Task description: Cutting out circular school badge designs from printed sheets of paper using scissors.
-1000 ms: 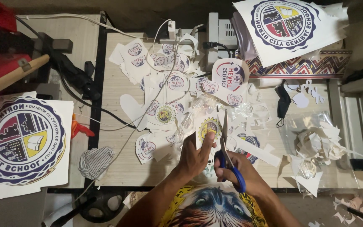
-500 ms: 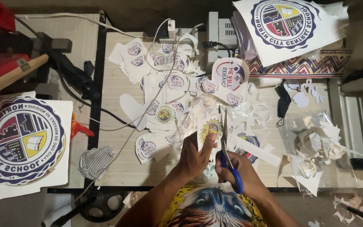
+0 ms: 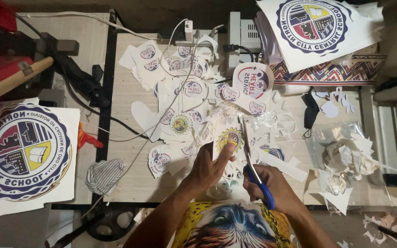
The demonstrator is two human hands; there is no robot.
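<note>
Head view, looking straight down on a pale wooden table (image 3: 129, 179) strewn with paper cutouts. Largest items: a big round school-crest print (image 3: 19, 154) lying at the far left on a lower surface, and a second crest print (image 3: 320, 27) at the upper right, resting over a patterned cloth (image 3: 345, 71). Across the table's middle spreads a heap of small round printed stickers (image 3: 184, 87), crossed by a white cable (image 3: 171, 55). At right, a clear plastic bag (image 3: 345, 151) holds white paper scraps. A black face mask (image 3: 311, 112) lies just above it. A wooden handle (image 3: 10, 82) slants in from the left edge.

Centre foreground: the person's left hand (image 3: 210, 165) pinches a paper sheet bearing a yellow round emblem (image 3: 229, 139), thumb pressed on the emblem's lower edge. The right hand (image 3: 272, 186) is closed through the blue handles of a pair of scissors (image 3: 251, 158); the blades point away from the person and run along the emblem's right edge, touching the paper. Whether the blades are parted cannot be told.
</note>
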